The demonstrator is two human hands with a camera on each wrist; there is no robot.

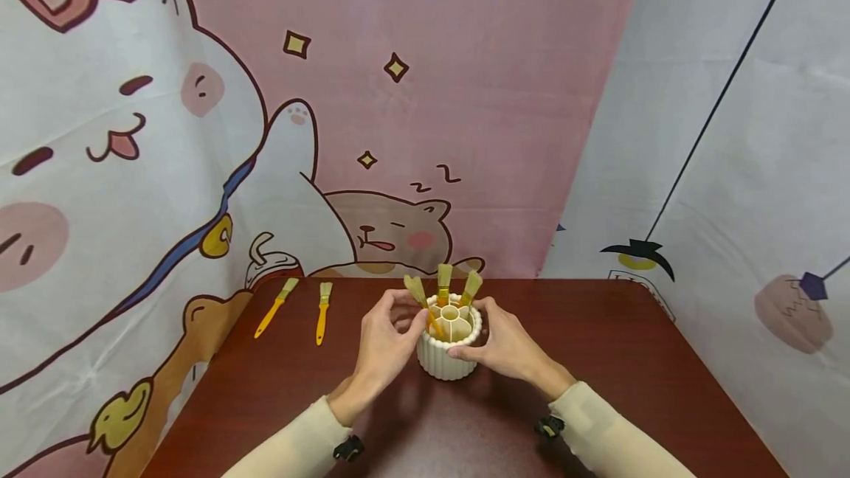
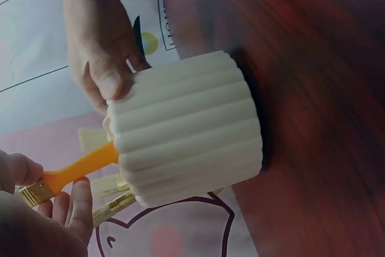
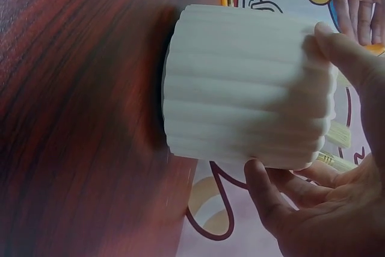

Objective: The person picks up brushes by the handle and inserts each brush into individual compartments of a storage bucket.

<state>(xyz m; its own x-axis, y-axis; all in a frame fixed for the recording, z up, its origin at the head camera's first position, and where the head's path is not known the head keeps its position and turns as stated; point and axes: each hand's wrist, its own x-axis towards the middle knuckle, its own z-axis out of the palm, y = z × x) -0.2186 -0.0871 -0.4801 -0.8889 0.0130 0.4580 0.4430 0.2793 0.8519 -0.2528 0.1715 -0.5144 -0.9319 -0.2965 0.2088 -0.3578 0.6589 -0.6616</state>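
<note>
A white ribbed holder (image 1: 446, 361) with a beaded rim stands upright on the table, its inside split into petal-shaped compartments. My left hand (image 1: 387, 339) pinches a paintbrush (image 1: 416, 289) near its metal collar, bristles up, tilted left. In the left wrist view the orange handle (image 2: 87, 165) slants down past the holder's rim. Around the holder's right side my right hand (image 1: 510, 342) grips it, thumb at the front rim and fingers behind. Two more paintbrushes stand bristles up inside, one at the back (image 1: 444, 280) and one at the right (image 1: 472, 286).
On the dark red-brown table (image 1: 598, 360), two paintbrushes with orange handles lie to the left: one slanted (image 1: 276, 307), the other nearly straight (image 1: 322, 313). Behind the table's far edge hangs a pink and white cartoon cloth (image 1: 491, 131).
</note>
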